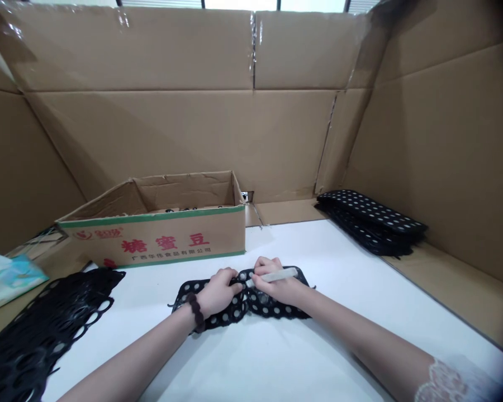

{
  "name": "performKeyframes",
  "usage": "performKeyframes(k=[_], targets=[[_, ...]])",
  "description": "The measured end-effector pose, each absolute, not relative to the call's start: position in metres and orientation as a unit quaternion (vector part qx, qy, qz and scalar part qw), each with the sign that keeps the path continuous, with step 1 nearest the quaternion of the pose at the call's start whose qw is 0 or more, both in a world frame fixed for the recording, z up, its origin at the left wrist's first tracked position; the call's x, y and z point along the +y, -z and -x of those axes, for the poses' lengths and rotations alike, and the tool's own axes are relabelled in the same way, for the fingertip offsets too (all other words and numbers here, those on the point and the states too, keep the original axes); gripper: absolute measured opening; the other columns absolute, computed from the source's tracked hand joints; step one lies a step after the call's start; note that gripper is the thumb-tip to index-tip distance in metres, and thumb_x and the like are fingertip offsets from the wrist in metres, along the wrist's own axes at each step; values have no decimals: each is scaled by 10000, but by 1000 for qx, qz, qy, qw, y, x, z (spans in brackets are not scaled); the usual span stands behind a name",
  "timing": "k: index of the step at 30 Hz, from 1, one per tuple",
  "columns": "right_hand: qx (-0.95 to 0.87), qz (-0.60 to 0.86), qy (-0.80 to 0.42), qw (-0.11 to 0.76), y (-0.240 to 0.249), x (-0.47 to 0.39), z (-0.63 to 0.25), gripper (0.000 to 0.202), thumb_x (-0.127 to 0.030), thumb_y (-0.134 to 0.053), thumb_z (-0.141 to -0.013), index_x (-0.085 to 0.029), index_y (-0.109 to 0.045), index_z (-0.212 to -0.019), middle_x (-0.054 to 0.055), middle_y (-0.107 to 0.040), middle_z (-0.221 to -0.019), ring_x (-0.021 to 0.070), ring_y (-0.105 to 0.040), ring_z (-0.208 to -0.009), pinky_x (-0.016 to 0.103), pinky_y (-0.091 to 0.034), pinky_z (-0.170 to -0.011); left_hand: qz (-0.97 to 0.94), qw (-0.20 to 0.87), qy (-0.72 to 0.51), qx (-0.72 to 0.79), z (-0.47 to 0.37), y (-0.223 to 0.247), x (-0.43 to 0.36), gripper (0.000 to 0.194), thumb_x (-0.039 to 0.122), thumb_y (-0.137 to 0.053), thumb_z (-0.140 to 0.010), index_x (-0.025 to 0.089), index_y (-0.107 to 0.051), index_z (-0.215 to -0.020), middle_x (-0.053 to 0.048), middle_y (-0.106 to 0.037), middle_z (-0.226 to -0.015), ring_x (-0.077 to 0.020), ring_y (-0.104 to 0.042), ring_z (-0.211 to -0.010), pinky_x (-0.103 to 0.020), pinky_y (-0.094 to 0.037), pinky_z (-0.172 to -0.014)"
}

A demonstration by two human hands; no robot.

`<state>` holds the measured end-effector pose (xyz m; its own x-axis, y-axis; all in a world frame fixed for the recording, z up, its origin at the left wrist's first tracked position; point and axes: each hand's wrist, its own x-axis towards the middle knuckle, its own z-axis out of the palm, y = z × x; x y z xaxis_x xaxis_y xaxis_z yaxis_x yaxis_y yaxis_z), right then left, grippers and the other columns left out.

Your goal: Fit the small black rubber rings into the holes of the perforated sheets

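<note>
A black perforated piece (268,307) with rows of round holes lies across the white tabletop, narrowed at its middle like two joined pads. My left hand (219,291), with a dark band at the wrist, presses on its left half; the fingers are curled at the middle join. In my right hand (276,286) is a slim white pen-like tool (283,274), gripped like a pen. Its tip points left at the join, close to my left thumb. Whether it is a knife or a pen I cannot tell.
A low open cardboard box (184,237) with green edges stands behind my left hand. Black ring-holed sheets (37,335) lie at the left, near a tissue pack (12,279). A stack of black perforated pieces (369,220) sits at the back right. Tall cardboard walls (193,128) surround the table.
</note>
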<state>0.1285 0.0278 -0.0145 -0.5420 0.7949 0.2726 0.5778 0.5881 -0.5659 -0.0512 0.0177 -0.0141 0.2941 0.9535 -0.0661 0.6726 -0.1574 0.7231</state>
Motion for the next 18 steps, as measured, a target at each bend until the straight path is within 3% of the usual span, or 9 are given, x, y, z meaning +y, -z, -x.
performKeyframes(k=[4,11,18], targets=[[-846,413,-213,261,11,27,-129,297,-247,-382,-816,-156,-480,-551,7,-508,-766,127,-481,-765,312,-296,-777,-719,375,-213,546,51,11,16,185,322,-452,-706,157,-522,-753,-35,-560,-813,-200,-493,-811,-288,-347,-741],[-796,415,-346,274,12,34,-133,276,-245,-389,-788,-161,-461,-535,-3,-501,-761,112,-488,-682,243,-361,-659,-668,470,-217,535,53,1,15,247,367,-497,-674,145,-537,-773,-18,-556,-794,-183,-480,-783,-288,-347,-733],[-809,416,-312,273,14,33,-130,298,-268,-363,-813,-158,-472,-559,7,-500,-771,114,-482,-681,267,-356,-685,-649,485,-220,544,54,1,17,261,372,-509,-655,142,-541,-774,-10,-552,-760,-173,-471,-746,-290,-344,-716]])
